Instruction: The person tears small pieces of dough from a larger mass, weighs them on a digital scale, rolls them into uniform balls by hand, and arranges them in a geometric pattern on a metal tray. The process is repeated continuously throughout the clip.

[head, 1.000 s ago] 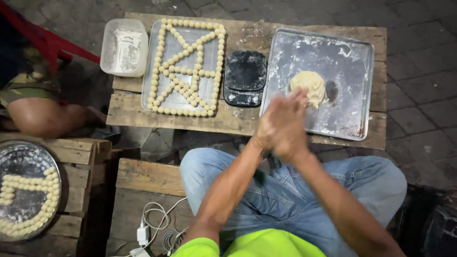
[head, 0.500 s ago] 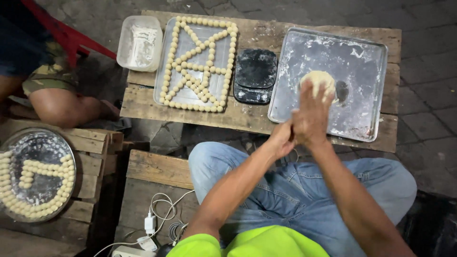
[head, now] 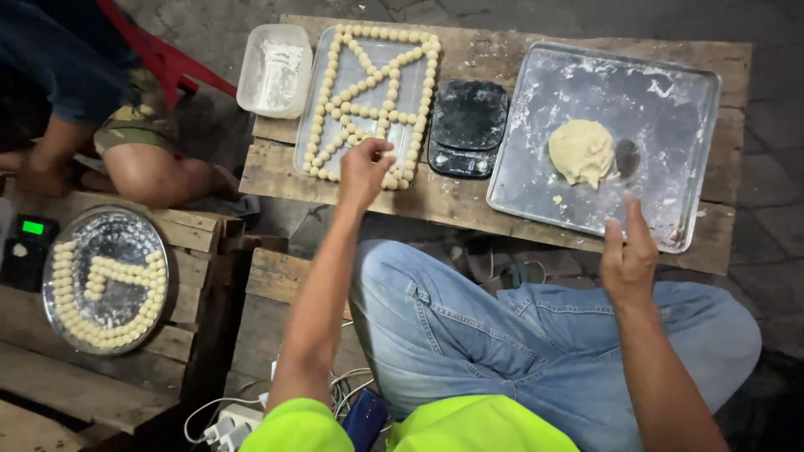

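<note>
Half a second ago both hands met over the floury square metal tray (head: pixel 670 100); now the left hand (head: pixel 365 172) is at the ball-lined rectangular tray's (head: pixel 368 50) six o'clock edge, fingers clenched, contents hidden. The right hand (head: pixel 630 259) hovers released.

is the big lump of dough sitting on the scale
No, the lump of dough lies on the floured square tray, while the black scale beside it is bare.

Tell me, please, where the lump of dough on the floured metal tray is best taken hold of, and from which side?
Probably grip the dough lump around its rounded flanks, coming from above on its near side. It lies as a soft mound on the floured tray, free all round, and the right hand hovers open at the tray's near edge. The left hand is busy at the tray of dough balls.
</note>
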